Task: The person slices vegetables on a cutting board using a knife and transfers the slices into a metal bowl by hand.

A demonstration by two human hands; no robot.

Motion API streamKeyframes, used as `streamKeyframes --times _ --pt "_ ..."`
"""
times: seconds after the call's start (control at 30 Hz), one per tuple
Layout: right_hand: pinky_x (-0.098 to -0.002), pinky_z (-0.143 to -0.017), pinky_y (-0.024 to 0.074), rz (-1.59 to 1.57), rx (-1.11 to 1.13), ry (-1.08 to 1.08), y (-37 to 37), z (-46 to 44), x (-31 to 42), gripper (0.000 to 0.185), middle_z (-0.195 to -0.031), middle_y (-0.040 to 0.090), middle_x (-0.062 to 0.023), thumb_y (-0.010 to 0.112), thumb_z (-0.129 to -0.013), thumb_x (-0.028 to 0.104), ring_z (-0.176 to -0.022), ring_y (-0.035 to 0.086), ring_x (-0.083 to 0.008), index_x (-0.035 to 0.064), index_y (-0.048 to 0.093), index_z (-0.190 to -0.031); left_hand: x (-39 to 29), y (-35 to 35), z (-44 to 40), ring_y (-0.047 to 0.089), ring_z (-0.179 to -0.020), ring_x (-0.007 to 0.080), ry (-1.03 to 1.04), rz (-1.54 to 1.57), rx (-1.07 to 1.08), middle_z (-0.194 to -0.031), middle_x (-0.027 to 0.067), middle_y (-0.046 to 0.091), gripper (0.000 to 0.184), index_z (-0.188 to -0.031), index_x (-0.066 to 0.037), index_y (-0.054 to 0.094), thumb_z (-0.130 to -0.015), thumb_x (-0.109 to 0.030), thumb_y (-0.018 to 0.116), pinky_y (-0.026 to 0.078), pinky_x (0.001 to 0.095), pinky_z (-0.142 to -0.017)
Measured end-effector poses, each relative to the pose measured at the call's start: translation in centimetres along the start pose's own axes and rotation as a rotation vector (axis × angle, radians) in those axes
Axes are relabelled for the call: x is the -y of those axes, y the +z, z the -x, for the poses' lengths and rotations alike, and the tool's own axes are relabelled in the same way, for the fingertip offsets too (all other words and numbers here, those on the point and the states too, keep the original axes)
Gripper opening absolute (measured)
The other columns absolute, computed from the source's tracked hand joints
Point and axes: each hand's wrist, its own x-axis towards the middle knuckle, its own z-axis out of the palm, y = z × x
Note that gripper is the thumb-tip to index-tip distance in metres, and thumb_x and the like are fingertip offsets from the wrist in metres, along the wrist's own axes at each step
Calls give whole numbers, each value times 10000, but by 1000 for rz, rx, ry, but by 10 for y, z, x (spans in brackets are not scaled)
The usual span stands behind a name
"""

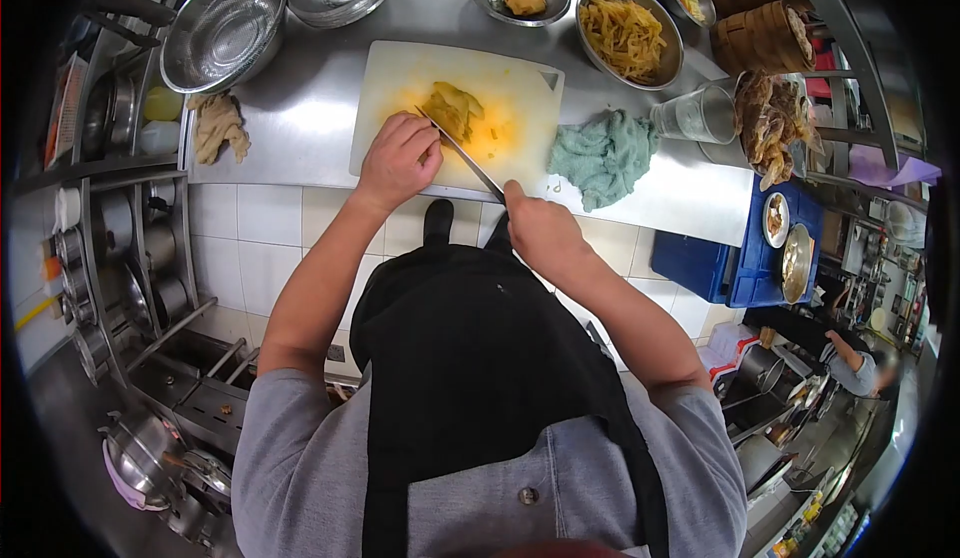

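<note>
A yellow-stained board [400, 70] lies on the steel counter [285, 133] above tiled floor [268, 238].

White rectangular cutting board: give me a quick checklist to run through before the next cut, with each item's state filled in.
1. Long steel knife gripped by the right hand: ok.
2. Yellow-green cut vegetable on the white rectangular cutting board: ok.
3. Left hand well clear of the knife: not ok, the two look very close.
4. Crumpled green cloth away from the knife: ok.
5. Board secured against sliding: cannot tell, underside hidden.
</note>
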Motion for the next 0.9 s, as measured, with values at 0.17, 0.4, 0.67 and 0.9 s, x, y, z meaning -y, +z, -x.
streamKeyframes --times 0.17,0.4,0.67,0.9 --pt "-548 -666 575 -10 18 -8 -6 9 -4 182 -731 694 -250 581 -919 22 -720 718 -446 -21 481 -1065 0 -3 -1 675 -922 338 16 7 19 -972 143 695 190 -915 -9 683 -749 52 752 577 420 -867" --pt "-515 -727 597 6 8 9 0 -46 17 258 -835 728 -253 612 -875 -17 -836 749 -431 -28 526 -1118 0 0 0 669 -925 327 15 2 2 -971 131 692 185 -908 -11 683 -746 46 750 574 416 -882" --pt "-547 -686 574 54 61 37 12 22 -15 278 -744 698 -245 587 -897 18 -740 721 -439 -61 506 -1151 -1 -3 1 660 -955 323 19 -10 14 -972 124 681 174 -912 -12 683 -755 41 736 567 414 -887" --pt "-541 -694 587 41 19 34 -8 58 -20 264 -756 704 -249 631 -879 41 -758 728 -444 -29 505 -1101 -5 -13 -4 613 -1094 366 -127 61 130 -1109 159 656 302 -1093 -26 672 -799 -3 738 534 440 -954"
